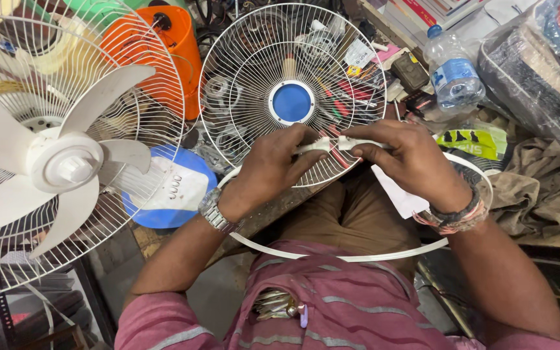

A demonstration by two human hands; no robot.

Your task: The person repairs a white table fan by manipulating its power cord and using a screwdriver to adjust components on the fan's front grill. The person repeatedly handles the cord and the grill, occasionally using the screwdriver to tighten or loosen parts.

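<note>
A white plastic rim band [351, 257] loops around my lap, its two ends meeting in front of me. My left hand [272, 165] grips one end and my right hand [404, 155] grips the other, the ends almost touching between my fingers. Just behind my hands stands a round white wire fan guard [241, 65] with a blue centre disc [291, 102]. I wear a metal watch on the left wrist and thread bands on the right.
A standing fan [66, 162] with white blades and open rear cage fills the left. Behind are an orange container [179, 45], a water bottle [452, 71], scattered tools, a plastic-wrapped bundle [533, 71] and crumpled cloth [546, 188] at right.
</note>
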